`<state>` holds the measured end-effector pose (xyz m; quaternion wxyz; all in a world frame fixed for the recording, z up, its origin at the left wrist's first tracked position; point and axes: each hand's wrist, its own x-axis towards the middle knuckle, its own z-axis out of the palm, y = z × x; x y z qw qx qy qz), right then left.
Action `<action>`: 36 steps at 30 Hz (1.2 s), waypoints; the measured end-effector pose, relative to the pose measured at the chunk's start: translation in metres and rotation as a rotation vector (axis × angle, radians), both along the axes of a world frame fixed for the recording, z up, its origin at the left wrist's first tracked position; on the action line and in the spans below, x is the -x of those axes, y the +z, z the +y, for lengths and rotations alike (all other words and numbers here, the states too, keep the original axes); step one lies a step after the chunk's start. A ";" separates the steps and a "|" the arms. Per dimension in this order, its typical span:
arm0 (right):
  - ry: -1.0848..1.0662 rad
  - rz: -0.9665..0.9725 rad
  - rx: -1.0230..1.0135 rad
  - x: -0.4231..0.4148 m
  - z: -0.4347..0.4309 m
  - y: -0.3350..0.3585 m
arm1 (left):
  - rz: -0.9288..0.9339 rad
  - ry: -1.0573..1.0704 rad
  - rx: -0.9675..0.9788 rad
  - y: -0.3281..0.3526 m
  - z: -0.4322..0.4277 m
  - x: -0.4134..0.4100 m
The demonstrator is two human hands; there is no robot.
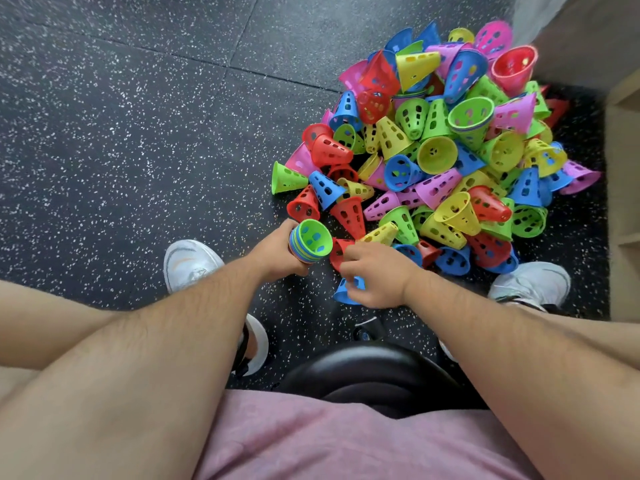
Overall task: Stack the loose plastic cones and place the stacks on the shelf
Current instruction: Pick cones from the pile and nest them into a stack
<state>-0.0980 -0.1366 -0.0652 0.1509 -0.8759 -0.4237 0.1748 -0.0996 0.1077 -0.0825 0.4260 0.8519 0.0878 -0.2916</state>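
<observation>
Gripping a nested stack of cones (310, 240), green one innermost at the open end, the left hand (277, 254) is curling round it at the near edge of the loose pile (450, 143). The right hand (377, 275) is pinching a blue cone (341, 296) just off that same edge, above the speckled floor (138, 133). The shelf (623, 209) is standing right of the pile.

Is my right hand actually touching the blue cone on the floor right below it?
Touching. The head view shows the right hand with its fingers curled round the blue cone, and blue plastic shows between them.
</observation>
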 end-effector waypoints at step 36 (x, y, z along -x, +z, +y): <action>-0.492 0.132 -0.111 0.000 0.004 0.016 | 0.018 -0.007 -0.050 0.012 -0.026 -0.004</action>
